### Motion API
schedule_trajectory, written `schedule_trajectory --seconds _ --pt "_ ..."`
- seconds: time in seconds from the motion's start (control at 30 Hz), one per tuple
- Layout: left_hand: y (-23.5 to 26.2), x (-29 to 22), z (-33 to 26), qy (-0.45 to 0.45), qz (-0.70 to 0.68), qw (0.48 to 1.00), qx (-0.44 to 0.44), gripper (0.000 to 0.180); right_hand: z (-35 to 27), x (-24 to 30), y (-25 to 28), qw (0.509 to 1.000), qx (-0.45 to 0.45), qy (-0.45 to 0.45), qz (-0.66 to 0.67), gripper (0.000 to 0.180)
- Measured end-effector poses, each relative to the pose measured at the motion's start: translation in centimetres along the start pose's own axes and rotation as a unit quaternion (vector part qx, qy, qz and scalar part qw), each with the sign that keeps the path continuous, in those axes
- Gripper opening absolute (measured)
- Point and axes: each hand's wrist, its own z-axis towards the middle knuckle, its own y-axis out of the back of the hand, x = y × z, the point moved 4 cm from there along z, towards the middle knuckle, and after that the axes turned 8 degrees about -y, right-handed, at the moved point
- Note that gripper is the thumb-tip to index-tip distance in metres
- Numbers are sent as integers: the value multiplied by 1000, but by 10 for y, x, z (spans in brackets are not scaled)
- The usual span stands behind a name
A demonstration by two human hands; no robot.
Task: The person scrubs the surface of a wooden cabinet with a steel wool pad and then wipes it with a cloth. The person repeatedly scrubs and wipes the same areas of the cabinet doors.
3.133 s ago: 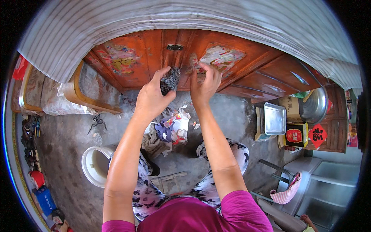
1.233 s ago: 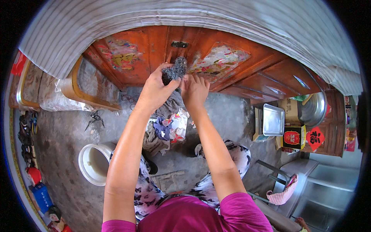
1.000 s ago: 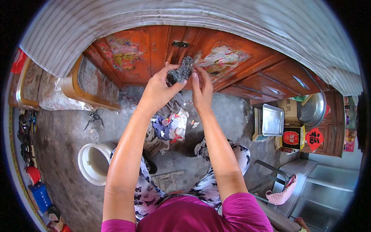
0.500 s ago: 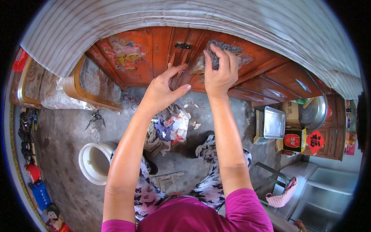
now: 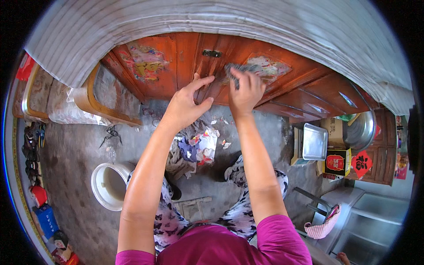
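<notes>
My right hand (image 5: 246, 93) grips a grey, fuzzy-textured scrubbing pad (image 5: 252, 68) and presses it against the orange-brown wooden cabinet door (image 5: 185, 66). Under and beside the pad is a patch of torn, colourful paper (image 5: 270, 70) stuck to the right panel. My left hand (image 5: 185, 104) is held at the door's middle strip, thumb and forefinger apart, with nothing seen in it; its fingertips seem to touch the wood. Above it sits a dark metal latch plate (image 5: 211, 53). Another patch of paper scraps (image 5: 145, 62) clings to the left panel.
A striped pale cloth (image 5: 176, 20) hangs over the cabinet top. Paper scraps and rags (image 5: 194, 148) lie on the concrete floor between my feet. To the left stand a white bucket (image 5: 98, 185) of cloudy water and a sofa (image 5: 84, 101); a metal tray (image 5: 314, 141) is at right.
My right hand has moved the pad down and to the left across the paper patch, uncovering more of its upper right part. My left hand stays nearly in place.
</notes>
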Motion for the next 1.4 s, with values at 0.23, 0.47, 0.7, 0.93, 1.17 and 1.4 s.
schedule_trajectory --seconds 0.23,0.47,0.7,0.93,1.17,1.4 --pt "2 5 -6 9 -2 1000 -7 55 34 27 23 999 -44 -1 16 38" --pt "-3 5 -4 23 -35 999 -2 55 -19 -1 -1 994 94 52 -8 36" --pt "0 12 -9 23 -3 1000 -16 55 22 15 11 999 -4 42 2 27" --pt "2 5 -7 21 18 1000 -9 55 -10 3 -6 996 55 76 -7 31" --pt "-1 2 -1 49 -26 998 12 51 -37 -19 -19 990 102 91 -37 32" --pt "4 6 -7 55 -9 998 13 52 20 15 13 999 7 40 -17 36"
